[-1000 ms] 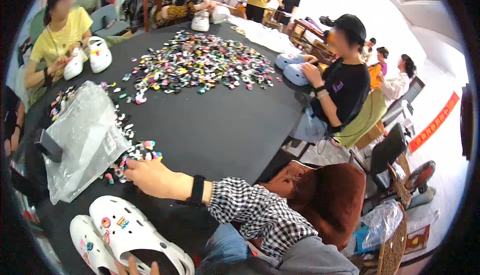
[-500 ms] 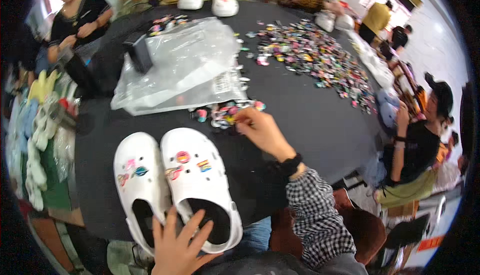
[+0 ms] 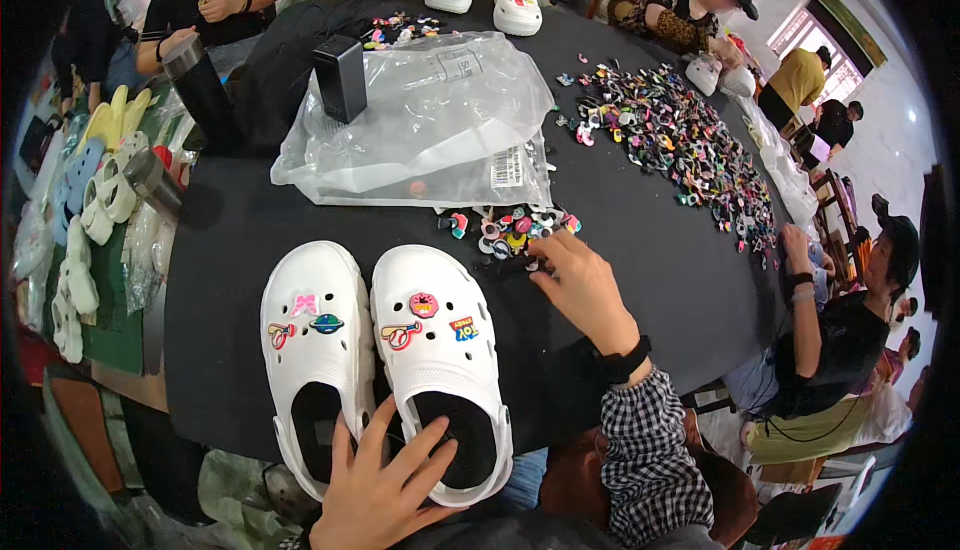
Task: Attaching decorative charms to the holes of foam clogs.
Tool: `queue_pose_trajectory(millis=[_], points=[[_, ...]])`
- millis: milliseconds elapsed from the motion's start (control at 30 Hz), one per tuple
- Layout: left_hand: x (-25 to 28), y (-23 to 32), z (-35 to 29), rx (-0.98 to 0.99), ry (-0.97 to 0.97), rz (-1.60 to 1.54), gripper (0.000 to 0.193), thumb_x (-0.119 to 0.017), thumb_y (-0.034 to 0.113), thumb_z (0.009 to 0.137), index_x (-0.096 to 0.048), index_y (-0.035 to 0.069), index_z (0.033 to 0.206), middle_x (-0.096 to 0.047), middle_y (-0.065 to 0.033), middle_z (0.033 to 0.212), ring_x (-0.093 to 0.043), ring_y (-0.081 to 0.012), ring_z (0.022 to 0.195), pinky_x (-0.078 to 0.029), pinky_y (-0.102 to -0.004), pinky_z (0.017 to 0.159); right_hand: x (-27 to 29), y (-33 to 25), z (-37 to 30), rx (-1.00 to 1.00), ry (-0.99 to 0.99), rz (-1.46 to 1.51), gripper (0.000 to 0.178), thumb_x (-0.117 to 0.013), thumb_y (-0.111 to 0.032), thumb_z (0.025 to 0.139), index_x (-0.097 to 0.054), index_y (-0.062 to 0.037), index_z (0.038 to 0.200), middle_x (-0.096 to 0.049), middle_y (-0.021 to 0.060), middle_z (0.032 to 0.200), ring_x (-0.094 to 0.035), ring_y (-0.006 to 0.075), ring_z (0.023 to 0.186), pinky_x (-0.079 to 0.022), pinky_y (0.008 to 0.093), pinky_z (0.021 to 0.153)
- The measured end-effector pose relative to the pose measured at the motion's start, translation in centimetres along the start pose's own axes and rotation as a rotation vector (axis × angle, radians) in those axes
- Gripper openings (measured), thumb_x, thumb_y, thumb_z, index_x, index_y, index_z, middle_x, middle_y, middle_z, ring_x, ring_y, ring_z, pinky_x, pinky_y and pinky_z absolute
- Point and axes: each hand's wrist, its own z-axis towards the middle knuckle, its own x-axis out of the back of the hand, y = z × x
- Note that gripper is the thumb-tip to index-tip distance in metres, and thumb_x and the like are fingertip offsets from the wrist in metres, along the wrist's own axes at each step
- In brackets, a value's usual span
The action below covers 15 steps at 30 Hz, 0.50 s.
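Two white clogs (image 3: 318, 345) (image 3: 432, 295) lie side by side on the black table, toes away from me. Each carries several shoe charms; the right one has a pink round charm (image 3: 424, 305) and a bat-and-ball charm (image 3: 400, 336), the left one a pink bow and a planet. My left hand (image 3: 385, 490) rests across the heel openings, fingers spread. My right hand (image 3: 588, 295) is at the edge of a small charm heap (image 3: 508, 234), thumb and fingers bent together over it; whatever lies between the fingertips is hidden.
A clear plastic bag (image 3: 420, 140) lies beyond the clogs, with a black box (image 3: 340, 78) on it. A wide charm pile (image 3: 680, 140) spreads at the far right. A dark tumbler (image 3: 200, 90) stands at the left. Other people sit around the table; white clogs (image 3: 517, 2) stand across it.
The whole view has shifted, so the table's things sit farther right in the picture. My right hand stays at the small charm heap, and my left hand stays on the clogs.
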Motion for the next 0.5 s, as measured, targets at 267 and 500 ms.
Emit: queue_pose_trajectory(millis=[267,500], points=[[-0.1,-0.1,0.0,-0.005,0.018,0.011,0.072,-0.083,0.031,0.062,-0.058,0.015,0.127,-0.045,-0.0014,0.143,-0.037,-0.0403,0.131,-0.030,-0.0608,0.097,-0.6,1.9,0.1,-0.007,-0.004,0.218,0.015,-0.067,-0.007,0.084,-0.065,-0.0020,0.098,-0.064,0.0104,0.088,-0.065,0.0238,0.075,-0.054,0.0330,0.068],[-0.2,-0.2,0.1,-0.002,0.015,0.007,0.071,-0.082,0.031,0.062,-0.058,0.015,0.126,-0.044,-0.0011,0.144,-0.035,-0.0395,0.132,-0.031,-0.0612,0.096,-0.6,3.5,-0.1,-0.401,-0.035,0.854,0.017,-0.057,-0.011,0.095,-0.063,0.0041,0.102,-0.064,0.0060,0.083,-0.064,0.0113,0.075,-0.056,0.0260,0.067]])
